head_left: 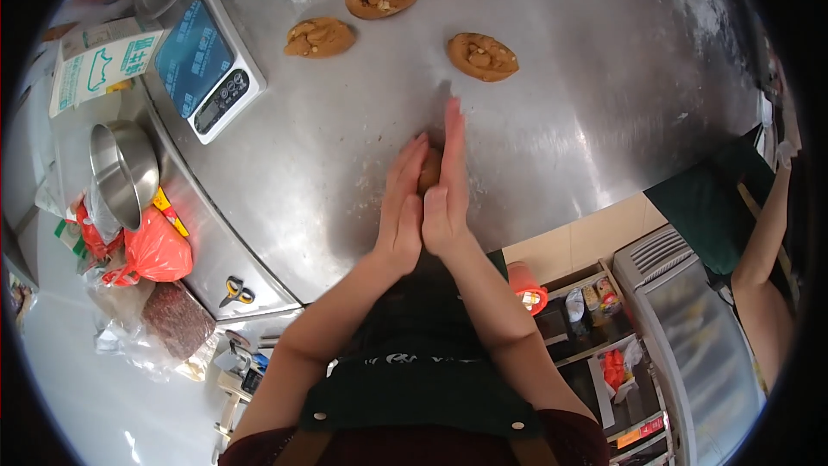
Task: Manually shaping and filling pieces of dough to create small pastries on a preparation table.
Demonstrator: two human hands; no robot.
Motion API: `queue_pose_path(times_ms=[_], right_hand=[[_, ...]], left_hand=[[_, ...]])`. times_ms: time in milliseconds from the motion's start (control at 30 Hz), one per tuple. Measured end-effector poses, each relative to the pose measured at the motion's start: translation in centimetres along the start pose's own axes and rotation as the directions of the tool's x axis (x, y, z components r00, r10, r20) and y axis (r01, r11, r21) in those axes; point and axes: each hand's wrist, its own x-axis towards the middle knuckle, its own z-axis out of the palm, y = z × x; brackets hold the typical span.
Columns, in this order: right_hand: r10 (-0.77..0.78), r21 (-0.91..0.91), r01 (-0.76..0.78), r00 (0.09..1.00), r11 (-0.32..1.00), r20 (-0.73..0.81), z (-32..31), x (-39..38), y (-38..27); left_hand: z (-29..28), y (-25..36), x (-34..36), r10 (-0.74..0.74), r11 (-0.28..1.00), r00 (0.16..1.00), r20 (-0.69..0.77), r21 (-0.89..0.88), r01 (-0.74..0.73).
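Between my two palms sits a small brown ball of dough, partly hidden by the fingers. My left hand presses it from the left, fingers straight and together. From the other side my right hand presses flat against it, fingers pointing away from me and thumb toward the left hand. Both hands are just over the steel table. Farther off on the table lie several oval brown dough pieces with pale chunks on top; the closest are one dough piece ahead to the right and another dough piece ahead to the left.
A digital scale stands at the left of the table. Beyond its left edge are a steel bowl, a red plastic bag and scissors. Open drawers are at the lower right. Another person's arm shows at the far right.
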Motion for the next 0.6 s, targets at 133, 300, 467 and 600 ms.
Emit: queue_pose_path(times_ms=[133, 300, 467, 600], right_hand=[[-0.019, -0.021, 0.020, 0.999, 1.000, 0.036, -1.3, 0.6, -2.0], [-0.006, -0.007, 0.005, 1.000, 1.000, -0.007, -0.3, 0.2, -0.8], [-0.072, -0.033, 0.072, 0.997, 0.997, -0.025, -0.9, -0.8, -0.9], [0.017, 0.063, -0.015, 1.000, 0.998, -0.020, -0.5, 0.3, -1.6]], left_hand=[[-0.6, 0.2, -0.7, -0.026, 0.981, 0.988, -0.153, -0.194, -0.004], [0.2, 0.7, 0.2, 0.003, 1.000, 0.997, -0.082, 0.005, -0.003], [-0.4, 0.3, -0.1, -0.006, 0.998, 0.980, -0.199, -0.055, -0.005], [-0.1, 0.4, -0.4, -0.005, 1.000, 1.000, 0.016, 0.019, 0.005]])
